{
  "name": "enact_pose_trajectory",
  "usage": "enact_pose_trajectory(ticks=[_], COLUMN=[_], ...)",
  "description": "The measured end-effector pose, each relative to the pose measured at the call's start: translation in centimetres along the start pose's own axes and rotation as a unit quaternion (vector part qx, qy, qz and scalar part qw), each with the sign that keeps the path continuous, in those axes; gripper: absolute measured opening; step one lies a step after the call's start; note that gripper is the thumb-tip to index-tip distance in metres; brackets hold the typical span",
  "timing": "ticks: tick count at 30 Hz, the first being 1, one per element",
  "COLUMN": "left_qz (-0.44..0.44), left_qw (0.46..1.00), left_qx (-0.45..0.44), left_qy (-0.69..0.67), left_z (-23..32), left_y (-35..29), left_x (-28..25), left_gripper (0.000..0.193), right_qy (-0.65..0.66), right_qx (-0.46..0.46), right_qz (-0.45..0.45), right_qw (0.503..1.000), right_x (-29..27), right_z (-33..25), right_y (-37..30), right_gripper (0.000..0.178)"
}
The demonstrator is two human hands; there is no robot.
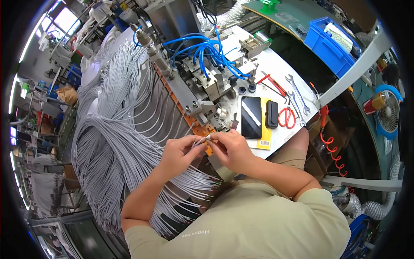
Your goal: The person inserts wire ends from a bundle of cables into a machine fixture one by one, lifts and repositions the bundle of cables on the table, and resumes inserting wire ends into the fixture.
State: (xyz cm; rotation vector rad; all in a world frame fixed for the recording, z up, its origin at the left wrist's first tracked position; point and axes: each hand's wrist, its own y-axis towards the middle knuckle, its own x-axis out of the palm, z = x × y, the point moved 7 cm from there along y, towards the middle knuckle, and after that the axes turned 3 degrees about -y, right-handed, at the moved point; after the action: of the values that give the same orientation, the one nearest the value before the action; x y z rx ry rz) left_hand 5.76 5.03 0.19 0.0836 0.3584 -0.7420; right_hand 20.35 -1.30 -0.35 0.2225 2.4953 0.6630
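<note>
My left hand (176, 154) and my right hand (234, 150) meet at the front end of an orange strip (197, 128) on the bench machine. Thumbs and fingertips of both are pinched together on the end of a thin grey cable (206, 139); the fingers hide most of it. Left of my hands spreads a large bundle of grey cables (110, 142), with coloured wire ends fanning out below my wrists. Just beyond my fingertips stands the metal machine (189, 103) with blue air tubes (202, 47). Small white parts (222, 112) lie beside it.
On the white bench at right lie a black phone (251, 117) on a yellow package (265, 140), a black case (271, 114), red-handled scissors (286, 118), a red-handled tool (277, 86) and wrenches (297, 95). Farther right are a blue crate (330, 49) and a fan (388, 114).
</note>
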Motion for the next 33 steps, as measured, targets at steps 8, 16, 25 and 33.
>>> enact_pose_trajectory(ticks=[8,16,25,33], left_qz=[0.018,0.021,-0.049,0.105], left_qw=[1.000,0.996,0.997,0.935], left_qx=[-0.011,0.021,-0.045,0.222], left_qy=[0.007,0.078,-0.032,0.254], left_z=[-0.5,0.1,-0.4,2.4], left_y=[0.2,0.1,0.1,-0.9], left_x=[-0.1,-0.2,0.4,-0.5], left_gripper=[0.019,0.015,0.009,0.020], right_qy=[0.027,0.032,-0.029,-0.051], right_qx=[0.007,0.016,-0.119,-0.079], right_qz=[-0.006,-0.026,-0.055,0.008], right_qw=[1.000,0.999,0.991,0.996], right_x=[0.3,0.6,-0.1,0.3], right_z=[0.2,0.3,0.3,0.5], right_y=[0.1,0.4,0.4,1.3], right_gripper=[0.011,0.010,0.014,0.010])
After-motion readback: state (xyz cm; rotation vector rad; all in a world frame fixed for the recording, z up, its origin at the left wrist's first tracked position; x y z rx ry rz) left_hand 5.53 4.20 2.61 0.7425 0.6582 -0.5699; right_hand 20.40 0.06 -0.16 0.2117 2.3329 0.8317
